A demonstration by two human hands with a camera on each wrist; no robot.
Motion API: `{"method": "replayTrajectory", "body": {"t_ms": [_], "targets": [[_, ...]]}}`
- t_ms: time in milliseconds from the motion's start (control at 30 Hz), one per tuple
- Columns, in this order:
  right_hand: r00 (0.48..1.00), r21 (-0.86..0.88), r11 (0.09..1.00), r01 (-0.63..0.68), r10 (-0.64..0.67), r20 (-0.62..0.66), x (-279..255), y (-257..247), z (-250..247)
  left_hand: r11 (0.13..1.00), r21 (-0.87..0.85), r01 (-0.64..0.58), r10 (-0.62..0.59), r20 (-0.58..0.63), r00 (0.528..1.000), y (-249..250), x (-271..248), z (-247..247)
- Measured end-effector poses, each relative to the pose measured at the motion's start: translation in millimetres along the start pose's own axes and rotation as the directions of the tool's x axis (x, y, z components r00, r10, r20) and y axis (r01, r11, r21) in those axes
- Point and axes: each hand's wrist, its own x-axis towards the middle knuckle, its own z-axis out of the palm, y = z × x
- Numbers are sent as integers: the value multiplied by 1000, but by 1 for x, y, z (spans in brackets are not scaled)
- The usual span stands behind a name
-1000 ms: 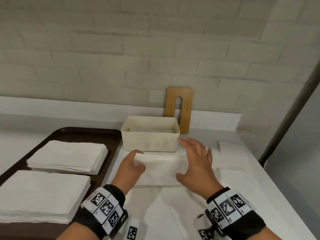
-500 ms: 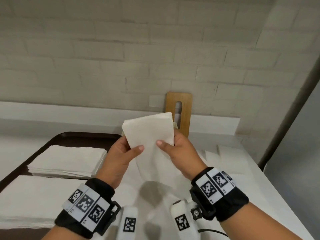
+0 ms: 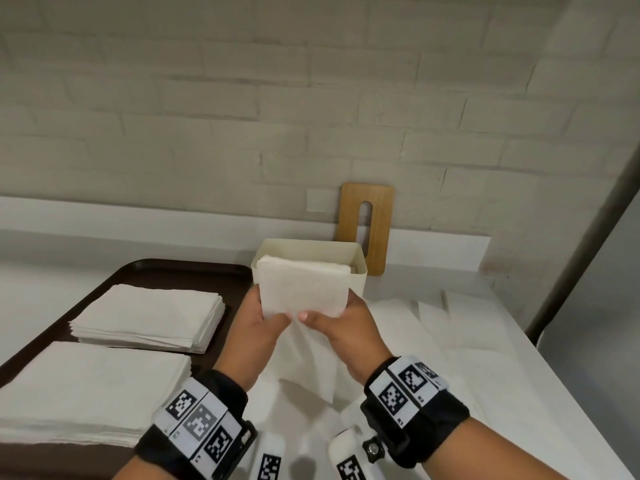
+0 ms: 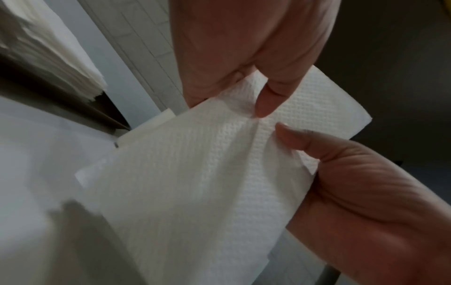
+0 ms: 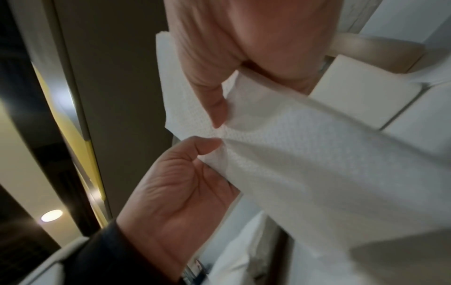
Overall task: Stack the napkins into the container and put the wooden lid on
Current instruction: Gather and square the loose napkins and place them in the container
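From the head view, we hold one napkin [image 3: 303, 289] between both hands: our left hand [image 3: 258, 327] pinches its left near corner, our right hand [image 3: 341, 323] its right near corner, thumbs on top. The napkin's long axis runs left to right, matching the long axis of the container [image 3: 358, 271], which sits straight ahead of the hands, just beyond the napkin's far edge. Both hands seem about equally near it, so the coming move looks like a short push forward and down. The lid [image 3: 367, 223] leans upright against the wall behind the container (not yet needed). Two stacks [image 3: 149, 317] wait on the tray [image 3: 194, 271] to our left.

From the left wrist, our thumb [image 4: 266, 104] and fingers [image 4: 212, 50] clamp the embossed sheet, the other hand's thumb [image 4: 292, 135] close beside.

From the right wrist, the same grip shows: our thumb [image 5: 217, 111] presses the sheet, and a pale container corner [image 5: 361, 90] lies just ahead.
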Motion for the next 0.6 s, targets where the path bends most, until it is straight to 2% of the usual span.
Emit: {"method": "replayTrajectory", "body": {"t_ms": [67,167,267,333,400,500,600], "targets": [[1000,11,1000,6,-6,1,2,-1,1,1000,2,12,-12,13,1000,1,0,0],[997,3,998,-63,63,-40,-1,7,1,993,69,97,-95,-33,995,-11,-4,0],[995,67,994,-90,93,-37,-3,5,-1,955,221,199,-207,15,978,-22,-7,-7],[996,134,988,-70,76,-41,-2,-6,-6,903,350,251,-293,72,953,-23,-9,-12],[997,182,983,-20,33,-69,2,-18,-18,867,426,260,-316,64,947,-19,-10,-17],[994,95,994,51,-41,-102,6,-30,-47,893,349,284,-279,-66,958,-12,-10,-30],[996,-33,999,-20,17,-88,7,-21,-72,947,141,288,-258,-198,946,-10,-8,-38]]}}
